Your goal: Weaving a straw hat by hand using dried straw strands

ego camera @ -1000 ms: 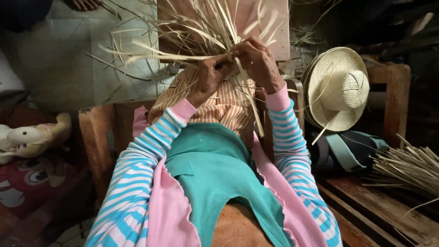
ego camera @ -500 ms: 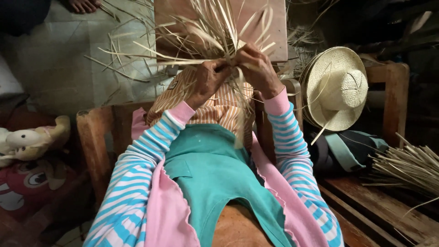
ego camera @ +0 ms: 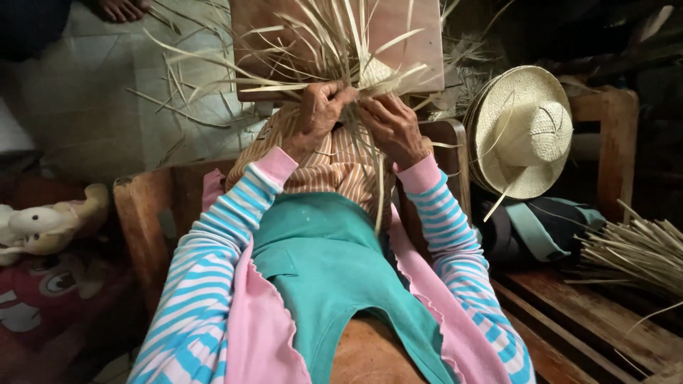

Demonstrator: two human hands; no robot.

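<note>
Straw weaving (ego camera: 356,71) is sitting at upper centre of the frame, where the left hand (ego camera: 320,114) and right hand (ego camera: 391,128) are both pinching its strands closed, a finished straw hat (ego camera: 523,131) leaning at right.

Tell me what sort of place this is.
Probably a home workshop for straw weaving. Both hands, left hand and right hand, grip a half-woven piece of pale straw strips; a finished cream straw hat and a bundle of loose straw lie nearby.
</note>
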